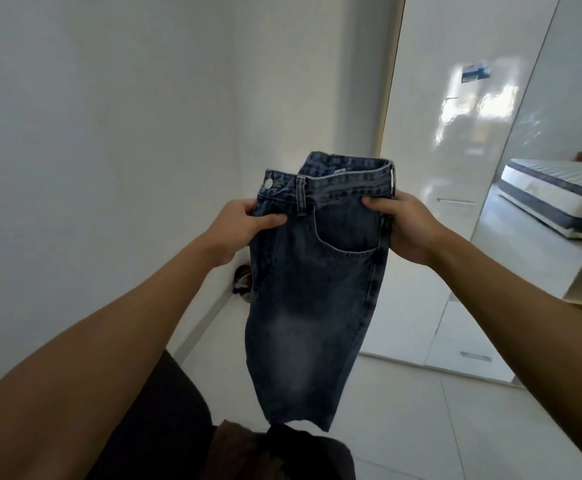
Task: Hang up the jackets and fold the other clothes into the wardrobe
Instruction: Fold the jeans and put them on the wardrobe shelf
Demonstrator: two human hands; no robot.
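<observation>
Item: denim shorts [312,289], blue, folded lengthwise, hanging upright in mid-air at centre, waistband uppermost, frayed hem dangling just above dark clothes [282,452] lying near the bottom edge. Left hand [248,225] is pinching the button end of the waistband, thumb lying across the front. Right hand [398,225] is gripping the opposite end, fingers curling round the fabric. Glossy white wardrobe doors [456,168] are standing far right, reflecting a mattress [556,195]. Small bundle of cloth [243,284] is lying by the left wall.

Faded blue denim shorts [314,289]; glossy white wardrobe doors [456,133].
</observation>
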